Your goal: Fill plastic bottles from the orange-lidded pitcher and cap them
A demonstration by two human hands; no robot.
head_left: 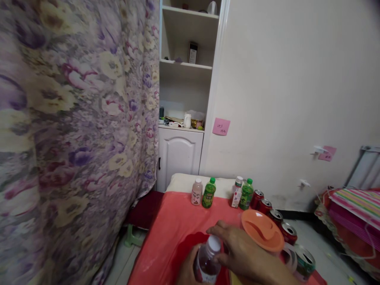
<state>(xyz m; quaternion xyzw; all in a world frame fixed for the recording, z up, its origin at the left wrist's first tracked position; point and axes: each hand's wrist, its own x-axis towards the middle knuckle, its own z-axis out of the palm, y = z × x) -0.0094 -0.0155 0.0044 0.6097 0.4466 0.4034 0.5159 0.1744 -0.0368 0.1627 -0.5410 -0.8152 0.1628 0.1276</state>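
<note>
Over the near part of the red-covered table (160, 233), the left hand (187, 270) is wrapped round a clear bottle (207, 262), while the right hand (240, 246) arches beside its white cap (214, 242) (whether pinching it, I cannot tell), left of an orange dish (262, 231) and several cans (288, 232).

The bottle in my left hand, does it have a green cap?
No, the bottle in your left hand has a white cap.

The lower end of the bottle (208, 264) drops out of sight past the left hand's (187, 267) fingers; the right hand (237, 244) hides most of something yellow (236, 279); beyond its fingertips, the pink note's (221, 127) scrawl defeats me.
</note>
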